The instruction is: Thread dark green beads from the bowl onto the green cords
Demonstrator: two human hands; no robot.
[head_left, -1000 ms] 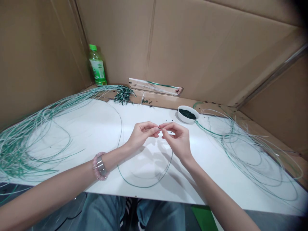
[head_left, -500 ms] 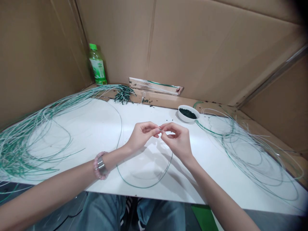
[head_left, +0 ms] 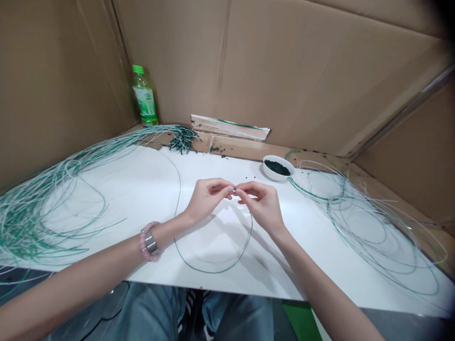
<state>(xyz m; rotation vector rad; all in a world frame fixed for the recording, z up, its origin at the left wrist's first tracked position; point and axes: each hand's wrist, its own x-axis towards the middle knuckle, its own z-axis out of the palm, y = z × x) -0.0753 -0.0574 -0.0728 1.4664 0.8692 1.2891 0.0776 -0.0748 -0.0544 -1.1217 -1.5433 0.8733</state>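
In the middle of the view my left hand [head_left: 209, 199] and my right hand [head_left: 261, 203] meet fingertip to fingertip above the white tabletop. Both are closed in a pinch. A tiny dark green piece [head_left: 234, 189] shows between the tips; its exact kind is too small to tell. A thin green cord [head_left: 213, 273] leaves the underside of my right hand and loops down over the table. It passes under my left wrist and curves up toward the back left. Behind my right hand stands a white bowl [head_left: 292, 171] holding many tiny dark green beads [head_left: 277, 167].
On the left lies a large bundle of green and white cords [head_left: 42, 208], its dark beaded-looking ends [head_left: 183, 139] gathered at the back. Loose coils of cord [head_left: 355, 222] spread on the right. A green bottle [head_left: 145, 102] stands in the corner of the cardboard walls [head_left: 284, 71].
My fingertips have shifted slightly left and up, and the dark piece between them shows more clearly. The cord loop has drawn slightly upward and narrowed at the right.
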